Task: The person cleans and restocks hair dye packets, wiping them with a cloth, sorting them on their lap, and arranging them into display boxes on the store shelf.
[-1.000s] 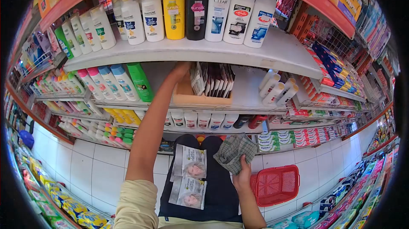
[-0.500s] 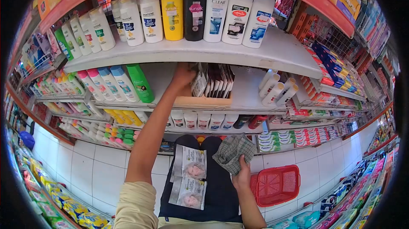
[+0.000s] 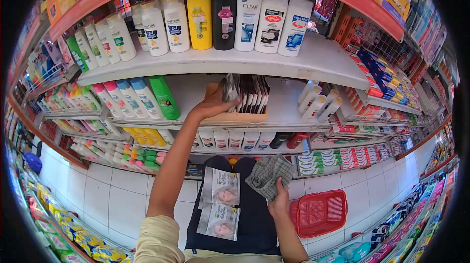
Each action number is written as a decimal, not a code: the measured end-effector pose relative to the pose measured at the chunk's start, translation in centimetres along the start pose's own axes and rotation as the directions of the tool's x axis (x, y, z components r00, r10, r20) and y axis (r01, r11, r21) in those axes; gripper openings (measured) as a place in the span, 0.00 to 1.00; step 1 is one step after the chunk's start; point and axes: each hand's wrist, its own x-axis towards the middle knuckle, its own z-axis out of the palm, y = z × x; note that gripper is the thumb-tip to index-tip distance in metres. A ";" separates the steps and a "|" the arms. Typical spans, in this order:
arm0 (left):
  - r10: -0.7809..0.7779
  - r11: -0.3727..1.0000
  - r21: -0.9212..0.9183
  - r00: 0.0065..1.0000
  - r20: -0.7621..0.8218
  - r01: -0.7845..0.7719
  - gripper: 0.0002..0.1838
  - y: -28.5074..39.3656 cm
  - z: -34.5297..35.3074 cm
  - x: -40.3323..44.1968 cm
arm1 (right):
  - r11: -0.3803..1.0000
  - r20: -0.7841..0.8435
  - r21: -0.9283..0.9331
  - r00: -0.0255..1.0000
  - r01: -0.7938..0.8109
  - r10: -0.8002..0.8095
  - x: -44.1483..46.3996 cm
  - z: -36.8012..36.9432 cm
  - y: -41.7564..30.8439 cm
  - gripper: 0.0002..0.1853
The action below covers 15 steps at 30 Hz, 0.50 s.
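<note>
My left hand reaches to the middle shelf, its thumb and fingers closed around several upright sachets at the left end of a cardboard box. More dark-and-white sachets stand in a row to their right in that box. A green-and-grey checkered cloth is gripped by my right hand above my right thigh. Across my lap lie silver-white Garnier Color Naturals sachets, an upper one and a lower one, each with a face printed on it.
Shampoo bottles line the upper shelf. A green bottle leans left of the box; white bottles lie tilted to its right. On the tiled floor to my right sits a red basket. Stocked shelves flank both sides.
My left hand has shifted right and slightly down, out from behind the upper shelf's edge, and now shows wrapped around the sachets. The right hand and cloth stay nearly still.
</note>
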 end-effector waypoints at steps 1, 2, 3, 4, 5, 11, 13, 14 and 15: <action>0.012 1.000 -0.024 0.999 0.037 -0.011 0.56 0.0 0.1 -0.1 | 1.000 0.010 -0.004 1.000 0.007 -0.007 0.0 0.0 0.1 0.19; 0.024 0.999 -0.048 0.997 0.074 -0.021 0.60 -0.1 0.2 -0.2 | 1.000 0.019 -0.010 1.000 0.014 -0.014 0.0 -0.1 0.2 0.19; 0.020 1.000 -0.022 0.996 0.091 -0.018 0.62 0.0 0.1 -0.2 | 1.000 0.016 -0.005 1.000 0.006 -0.006 0.0 -0.1 0.3 0.19; 0.016 1.000 0.004 0.994 0.108 -0.017 0.65 0.1 -0.1 -0.1 | 1.000 0.012 -0.001 1.000 -0.002 0.002 0.0 -0.2 0.3 0.19; 0.012 0.999 0.030 0.992 0.125 -0.016 0.68 0.2 -0.1 -0.1 | 1.000 0.008 0.003 1.000 -0.010 0.010 0.0 -0.2 0.3 0.19; -0.088 0.968 0.239 0.995 0.051 0.073 0.71 -0.3 0.5 0.3 | 1.000 0.014 0.015 1.000 -0.021 0.021 -0.3 0.6 -0.1 0.19; -0.037 0.997 0.071 0.996 0.081 0.031 0.71 -1.5 1.1 0.8 | 1.000 0.007 0.014 1.000 -0.028 0.028 -0.2 0.4 0.3 0.20; -0.010 1.000 -0.015 0.996 0.093 0.011 0.71 -2.1 1.4 0.9 | 0.999 0.003 0.013 0.999 -0.032 0.032 -0.2 0.3 0.4 0.20; -0.003 0.999 -0.052 0.994 0.109 0.008 0.70 -1.8 1.1 0.8 | 0.999 0.002 0.013 0.999 -0.036 0.036 -0.2 0.3 0.5 0.20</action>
